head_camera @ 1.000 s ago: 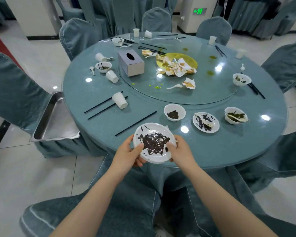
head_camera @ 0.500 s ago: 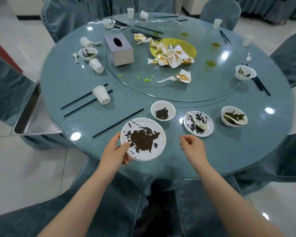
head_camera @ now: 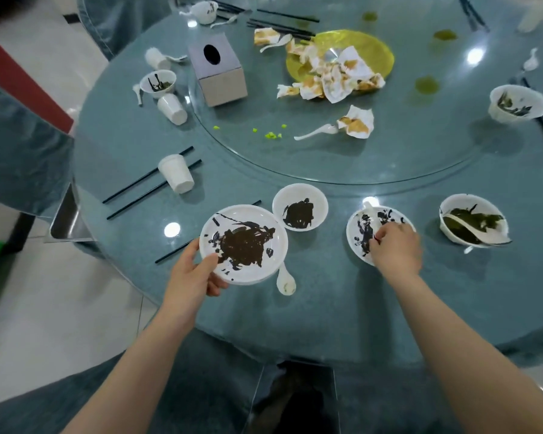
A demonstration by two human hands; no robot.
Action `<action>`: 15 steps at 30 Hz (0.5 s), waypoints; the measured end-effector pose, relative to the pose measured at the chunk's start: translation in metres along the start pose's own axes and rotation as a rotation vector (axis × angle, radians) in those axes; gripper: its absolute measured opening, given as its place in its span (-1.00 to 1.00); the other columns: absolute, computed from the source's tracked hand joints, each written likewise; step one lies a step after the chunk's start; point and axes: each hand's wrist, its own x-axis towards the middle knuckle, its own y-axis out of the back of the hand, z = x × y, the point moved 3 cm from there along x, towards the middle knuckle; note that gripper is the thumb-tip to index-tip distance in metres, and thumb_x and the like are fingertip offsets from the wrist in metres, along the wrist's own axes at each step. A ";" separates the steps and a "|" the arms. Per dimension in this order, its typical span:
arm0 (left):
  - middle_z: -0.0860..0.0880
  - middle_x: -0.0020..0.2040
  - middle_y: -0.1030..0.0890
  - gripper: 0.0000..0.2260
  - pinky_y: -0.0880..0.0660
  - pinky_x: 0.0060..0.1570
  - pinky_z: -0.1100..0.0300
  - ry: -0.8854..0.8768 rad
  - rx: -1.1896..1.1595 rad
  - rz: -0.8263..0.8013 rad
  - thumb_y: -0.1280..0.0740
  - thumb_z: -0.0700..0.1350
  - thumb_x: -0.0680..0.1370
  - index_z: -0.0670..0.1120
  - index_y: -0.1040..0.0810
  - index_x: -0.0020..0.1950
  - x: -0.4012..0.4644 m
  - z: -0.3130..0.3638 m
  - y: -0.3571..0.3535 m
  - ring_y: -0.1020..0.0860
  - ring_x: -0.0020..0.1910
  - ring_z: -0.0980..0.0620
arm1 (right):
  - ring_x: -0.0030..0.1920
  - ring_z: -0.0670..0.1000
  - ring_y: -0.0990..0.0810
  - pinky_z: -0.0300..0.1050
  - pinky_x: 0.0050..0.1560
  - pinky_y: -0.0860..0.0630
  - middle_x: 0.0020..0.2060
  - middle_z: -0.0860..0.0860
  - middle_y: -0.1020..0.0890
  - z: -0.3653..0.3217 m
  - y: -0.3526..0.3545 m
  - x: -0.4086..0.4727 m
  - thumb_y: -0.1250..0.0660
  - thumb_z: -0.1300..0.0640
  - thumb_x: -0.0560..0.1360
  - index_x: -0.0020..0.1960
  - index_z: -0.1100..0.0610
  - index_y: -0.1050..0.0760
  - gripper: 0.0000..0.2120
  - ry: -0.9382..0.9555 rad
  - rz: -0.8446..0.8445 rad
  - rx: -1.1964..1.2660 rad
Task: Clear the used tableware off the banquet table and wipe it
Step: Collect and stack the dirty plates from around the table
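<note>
My left hand (head_camera: pixel 193 274) grips the left rim of a white plate (head_camera: pixel 243 244) smeared with dark sauce, thumb on top, at the near edge of the round teal table (head_camera: pixel 326 308). A white spoon (head_camera: pixel 286 281) lies just beside and partly under that plate. My right hand (head_camera: pixel 395 245) sits on a smaller sauce-stained plate (head_camera: pixel 362 228) to the right, fingers curled over its near rim; a spoon lies on its far side. Between the plates stands a small bowl (head_camera: pixel 300 206) with dark sauce.
A bowl with greens and a spoon (head_camera: pixel 474 223) stands right of my right hand. Tipped paper cups (head_camera: pixel 176 173), black chopsticks (head_camera: pixel 148 180), a tissue box (head_camera: pixel 218 73), soiled napkins on a yellow plate (head_camera: pixel 358 51) and another bowl (head_camera: pixel 518 103) litter the table. A metal tray (head_camera: pixel 66 214) sits at the left.
My right hand let go of the large plate and moved right onto the smaller plate. My left hand keeps the large plate. The view has come closer to the table.
</note>
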 end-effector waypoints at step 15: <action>-0.06 -0.39 -0.62 -0.66 -0.44 -0.50 0.25 0.026 -0.069 -0.008 -0.19 -0.23 0.58 0.19 -0.47 0.19 0.008 -0.007 0.012 -0.52 -0.48 0.07 | -0.34 -0.11 -0.43 -0.31 -0.33 -0.29 -0.33 -0.02 -0.49 -0.080 -0.026 -0.116 -0.32 0.20 0.40 -0.29 0.10 -0.38 -0.85 0.206 -0.135 0.555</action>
